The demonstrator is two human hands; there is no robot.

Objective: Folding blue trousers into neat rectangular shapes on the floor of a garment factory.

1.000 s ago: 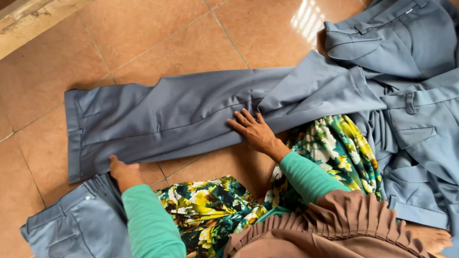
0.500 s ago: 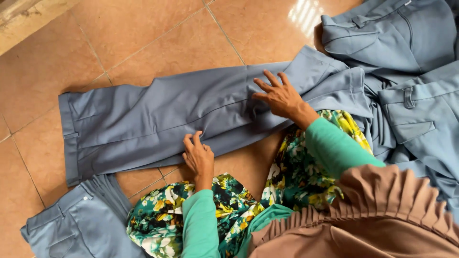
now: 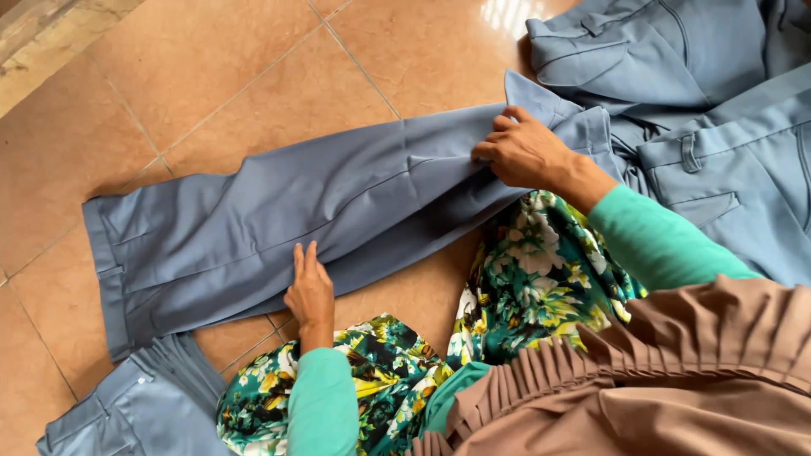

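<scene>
Grey-blue trousers spread flat across the tiled floor, folded lengthwise. Left hand pressed palm-down on the near edge, fingers straight and together (gripping nothing). Right hand curled, fingers pinching the cloth near the waistband. More grey-blue garments heaped just beyond.

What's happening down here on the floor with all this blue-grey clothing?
A person sitting on the tiled floor is handling a pair of blue-grey trousers spread flat in front of them. The left hand lies flat on the near edge of the cloth, while the right hand grips a fold of it further along. More blue-grey garments lie heaped to the right, and another one at the lower left.
</scene>
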